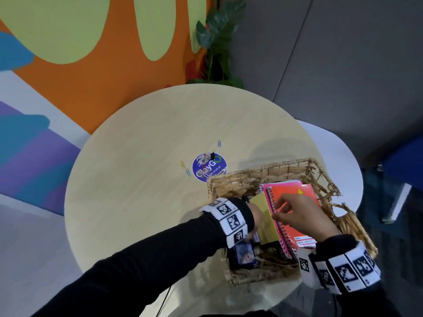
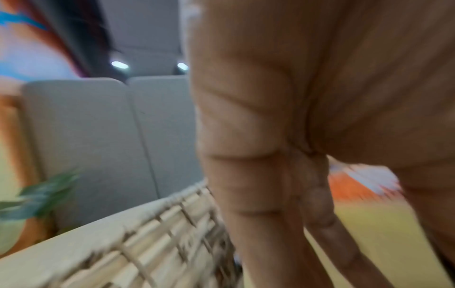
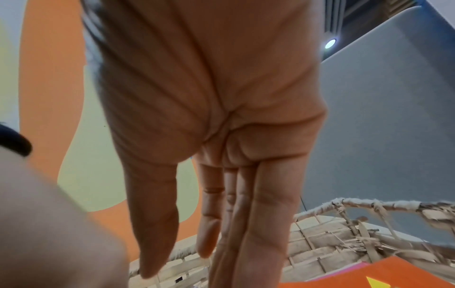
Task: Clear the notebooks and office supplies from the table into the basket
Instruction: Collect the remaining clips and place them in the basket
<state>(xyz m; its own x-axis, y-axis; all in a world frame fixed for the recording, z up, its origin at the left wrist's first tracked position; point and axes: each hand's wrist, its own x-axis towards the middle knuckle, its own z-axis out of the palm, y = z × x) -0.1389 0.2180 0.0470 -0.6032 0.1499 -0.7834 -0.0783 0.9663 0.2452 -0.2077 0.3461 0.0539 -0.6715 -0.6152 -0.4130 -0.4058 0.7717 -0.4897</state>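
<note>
A wicker basket (image 1: 270, 170) stands at the table's right front. Inside it lie an orange spiral notebook (image 1: 289, 193) on a pink one, with a yellow pad (image 1: 263, 211) leaning against their spiral edge. My left hand (image 1: 258, 213) reaches into the basket beside the yellow pad, mostly hidden under its wristband. In the left wrist view its fingers (image 2: 270, 224) point straight down along the basket wall (image 2: 147, 243), with the yellow pad (image 2: 379, 233) behind them. My right hand (image 1: 283, 211) rests its fingertips on the notebook's spiral. Its fingers (image 3: 246, 224) are straight above the orange cover (image 3: 393, 272).
Three paper clips lie loose on the round table (image 1: 137, 202): a blue clip (image 1: 219, 143), a yellow clip (image 1: 182, 164) and a second blue clip (image 1: 188, 172). A small black binder clip (image 1: 212, 154) sits on a purple sticker (image 1: 209, 167). A plant (image 1: 217, 42) stands behind the table.
</note>
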